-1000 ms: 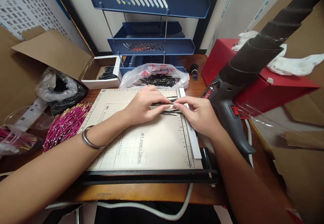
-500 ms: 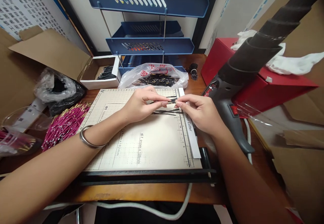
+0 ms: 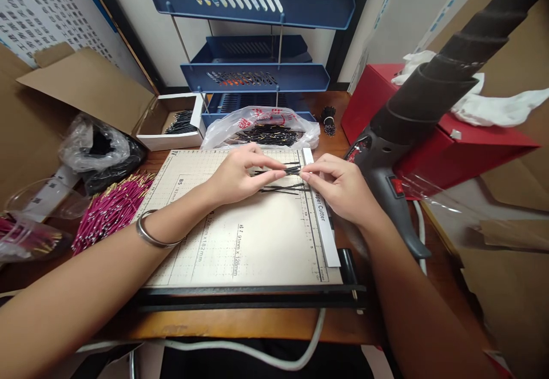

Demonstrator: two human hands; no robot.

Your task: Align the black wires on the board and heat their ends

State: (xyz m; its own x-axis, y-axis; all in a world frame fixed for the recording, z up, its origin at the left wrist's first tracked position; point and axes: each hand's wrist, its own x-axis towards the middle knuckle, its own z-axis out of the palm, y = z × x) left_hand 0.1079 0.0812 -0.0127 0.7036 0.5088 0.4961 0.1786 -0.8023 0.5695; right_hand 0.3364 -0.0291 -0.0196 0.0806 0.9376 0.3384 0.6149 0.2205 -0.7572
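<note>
A small bundle of thin black wires (image 3: 293,170) lies between my two hands, low over the right part of the paper cutter (image 3: 270,236). My left hand (image 3: 240,176) has its thumb and forefinger around the bundle from the left. With thumb and forefinger together, my right hand (image 3: 341,187) pinches the bundle's right end beside the cutter's white edge strip (image 3: 321,213). More loose black wires (image 3: 281,189) lie on the board just in front of the bundle. Part of the bundle is hidden behind my left fingers.
Behind the cutter sit a plastic bag of black wires (image 3: 266,133) and a white box (image 3: 169,139). Magenta wires (image 3: 111,207) are piled at the left. A heat gun (image 3: 392,162) and a red box (image 3: 467,150) stand right. Blue trays (image 3: 253,76) rise at the back.
The thumb and forefinger of my left hand have parted slightly, showing more of the bundle. My right hand has shifted slightly right, still pinching the end.
</note>
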